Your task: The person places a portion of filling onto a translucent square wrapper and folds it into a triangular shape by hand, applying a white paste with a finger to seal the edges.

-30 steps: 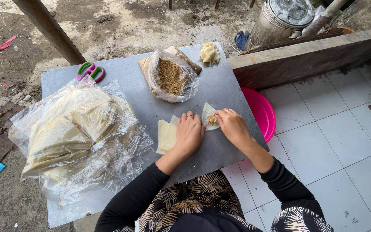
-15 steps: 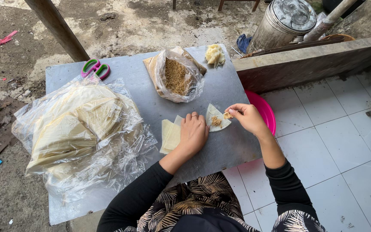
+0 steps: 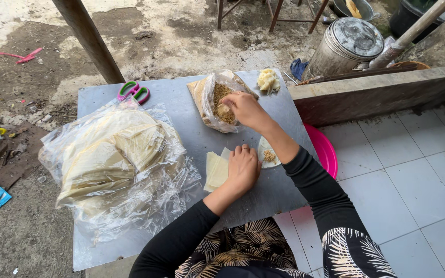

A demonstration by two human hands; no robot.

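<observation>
We look down at a grey surface point(image 3: 181, 98) where our right hand point(image 3: 243, 107) reaches into an open plastic bag of brown crumbly filling point(image 3: 221, 100), fingers bunched as if pinching some up, while our left hand point(image 3: 243, 167) lies flat on a small stack of pale wrapper sheets point(image 3: 216, 170). One wrapper point(image 3: 269, 154) beside it already carries a little filling but lies unfolded. A large bag of unused wrappers point(image 3: 114, 159) suggests most of the work remains.

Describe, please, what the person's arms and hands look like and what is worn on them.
Both arms are covered by long, close-fitting black sleeves that end at the wrists. The left hand and the right hand are bare, with no gloves; no rings, bracelets or watch can be made out. Near the right shoulder, a garment with a pale leaf print on black shows.
</observation>
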